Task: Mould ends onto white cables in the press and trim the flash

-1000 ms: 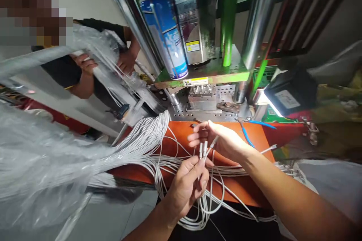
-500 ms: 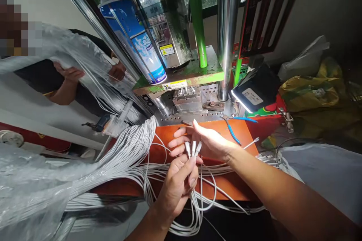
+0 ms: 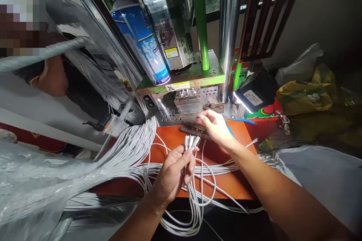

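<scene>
Head view: left hand pinches slim white cable plugs; right hand half-curled at dark narrow bar, hold unclear.

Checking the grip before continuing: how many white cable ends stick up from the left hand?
3 visible: the left cable end, the middle cable end and the right cable end, side by side above the left hand. More may be hidden behind them.

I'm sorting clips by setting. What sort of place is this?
Most likely a factory workshop: there's a tall green-and-steel machine, probably a press, a thick bundle of white cables running onto the orange bench, and several white connectors in the person's left hand.
</scene>
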The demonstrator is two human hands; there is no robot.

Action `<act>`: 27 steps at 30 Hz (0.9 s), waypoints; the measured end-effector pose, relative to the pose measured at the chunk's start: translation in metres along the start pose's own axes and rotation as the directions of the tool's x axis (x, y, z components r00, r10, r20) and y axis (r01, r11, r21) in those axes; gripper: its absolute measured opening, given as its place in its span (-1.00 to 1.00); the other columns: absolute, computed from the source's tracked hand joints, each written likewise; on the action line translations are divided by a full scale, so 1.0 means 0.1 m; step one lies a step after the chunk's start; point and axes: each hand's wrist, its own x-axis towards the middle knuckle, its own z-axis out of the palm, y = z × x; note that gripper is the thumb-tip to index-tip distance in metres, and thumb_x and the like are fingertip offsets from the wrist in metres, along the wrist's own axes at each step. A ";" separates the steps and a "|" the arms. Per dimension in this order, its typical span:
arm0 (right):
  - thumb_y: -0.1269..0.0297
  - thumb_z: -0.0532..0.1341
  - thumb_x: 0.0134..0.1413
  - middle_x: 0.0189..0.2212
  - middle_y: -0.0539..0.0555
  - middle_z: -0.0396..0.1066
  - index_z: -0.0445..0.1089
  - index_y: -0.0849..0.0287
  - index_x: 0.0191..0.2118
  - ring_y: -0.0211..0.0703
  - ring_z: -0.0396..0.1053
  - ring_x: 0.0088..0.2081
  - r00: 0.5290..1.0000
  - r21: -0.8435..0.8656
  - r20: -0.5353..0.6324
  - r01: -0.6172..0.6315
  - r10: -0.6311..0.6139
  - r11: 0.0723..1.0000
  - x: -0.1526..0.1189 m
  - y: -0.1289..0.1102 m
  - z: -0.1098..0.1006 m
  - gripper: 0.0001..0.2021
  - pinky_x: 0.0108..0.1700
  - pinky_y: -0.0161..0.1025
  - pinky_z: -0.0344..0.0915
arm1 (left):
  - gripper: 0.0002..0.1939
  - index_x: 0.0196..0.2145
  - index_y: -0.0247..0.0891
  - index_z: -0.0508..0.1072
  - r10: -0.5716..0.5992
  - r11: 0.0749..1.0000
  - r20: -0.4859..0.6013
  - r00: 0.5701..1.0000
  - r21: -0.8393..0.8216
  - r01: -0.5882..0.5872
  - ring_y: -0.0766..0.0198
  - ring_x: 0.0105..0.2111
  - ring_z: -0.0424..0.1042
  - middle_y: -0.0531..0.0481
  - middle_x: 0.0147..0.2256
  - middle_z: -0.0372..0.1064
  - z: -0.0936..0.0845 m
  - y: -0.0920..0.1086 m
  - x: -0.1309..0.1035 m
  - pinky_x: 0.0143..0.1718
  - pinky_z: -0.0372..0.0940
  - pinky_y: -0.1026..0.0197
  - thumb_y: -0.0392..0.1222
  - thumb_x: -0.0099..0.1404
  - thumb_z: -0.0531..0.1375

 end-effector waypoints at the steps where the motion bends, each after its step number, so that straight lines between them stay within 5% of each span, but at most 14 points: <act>1: -0.03 0.24 0.30 -0.28 0.07 0.52 0.45 0.15 -0.24 -0.07 0.47 -0.19 0.999 -0.031 -0.032 0.017 -0.018 0.999 0.03 0.02 -0.04 -0.68 -0.04 -0.11 0.39 | -0.72 -0.08 -0.32 0.49 0.014 1.000 0.015 1.000 0.025 -0.015 0.51 -0.71 0.04 0.14 -0.56 0.26 0.01 0.04 0.06 -0.70 -0.09 0.42 -0.02 0.45 0.28; 6: -0.03 0.21 0.32 -0.17 0.15 0.56 0.49 0.16 -0.16 0.03 0.48 -0.10 0.989 -0.190 -0.113 0.078 -0.100 0.979 0.08 0.12 -0.14 -0.67 0.06 -0.02 0.37 | -0.68 -0.14 -0.36 0.52 0.148 0.975 0.115 0.982 0.149 -0.164 0.49 -0.65 -0.03 0.16 -0.59 0.17 -0.04 0.25 0.55 -0.65 -0.15 0.39 -0.01 0.38 0.34; 10: -0.03 0.17 0.37 0.20 0.25 0.45 0.46 0.14 0.13 0.14 0.35 0.25 0.982 -0.384 -0.077 0.130 -0.171 0.914 0.05 0.15 -0.13 -0.58 0.35 0.12 0.17 | -0.65 -0.17 -0.38 0.55 0.176 0.980 0.091 0.980 0.074 -0.183 0.52 -0.66 -0.08 0.18 -0.58 0.13 -0.29 0.27 0.89 -0.65 -0.20 0.39 0.00 0.32 0.38; 13: -0.04 0.05 0.45 0.41 0.31 0.19 0.30 0.19 0.33 0.19 0.03 0.46 0.963 -0.690 0.036 0.217 -0.268 0.690 0.23 0.13 -0.06 -0.46 0.46 0.21 -0.03 | -0.68 -0.18 -0.37 0.56 0.188 0.982 0.028 0.982 0.000 -0.189 0.52 -0.66 -0.04 0.17 -0.57 0.15 -0.44 0.22 0.97 -0.65 -0.22 0.39 -0.03 0.30 0.38; 16: -0.07 -0.02 0.48 0.47 0.38 0.04 0.16 0.31 0.42 0.32 -0.18 0.51 0.969 -0.882 0.083 0.180 -0.232 0.436 0.71 0.08 0.11 -0.35 0.45 0.35 -0.13 | -0.71 -0.19 -0.36 0.56 0.181 0.983 0.039 0.983 -0.033 -0.180 0.51 -0.66 0.00 0.14 -0.57 0.19 -0.49 0.20 0.95 -0.64 -0.18 0.39 -0.04 0.32 0.36; 19: -0.09 -0.06 0.49 0.35 0.47 0.24 0.28 0.44 0.32 0.41 -0.01 0.44 0.995 -0.961 0.045 0.066 -0.084 0.269 1.29 0.06 0.32 -0.33 0.43 0.38 -0.17 | -0.72 -0.22 -0.37 0.55 0.161 0.987 0.048 0.986 -0.032 -0.159 0.51 -0.66 -0.01 0.13 -0.57 0.20 -0.48 0.20 0.94 -0.65 -0.17 0.38 -0.05 0.33 0.35; 22: -0.01 -0.05 0.50 0.14 0.45 0.46 0.44 0.42 0.17 0.39 0.30 0.27 0.998 -0.981 0.012 0.001 0.058 0.195 1.68 0.08 0.48 -0.41 0.40 0.39 -0.16 | -0.74 -0.23 -0.38 0.54 0.186 0.982 0.017 0.982 -0.038 -0.185 0.51 -0.65 0.01 0.13 -0.58 0.20 -0.49 0.21 0.95 -0.65 -0.17 0.38 -0.07 0.32 0.34; 27: 0.13 -0.09 0.52 -0.03 0.45 0.54 0.50 0.41 0.08 0.31 0.43 0.11 0.999 -0.985 -0.043 -0.043 0.002 0.166 1.74 0.18 0.55 -0.48 0.34 0.34 -0.02 | -0.72 -0.26 -0.38 0.54 0.206 0.977 -0.014 0.979 -0.059 -0.206 0.49 -0.66 0.03 0.13 -0.60 0.21 -0.53 0.22 0.99 -0.65 -0.15 0.38 -0.06 0.28 0.35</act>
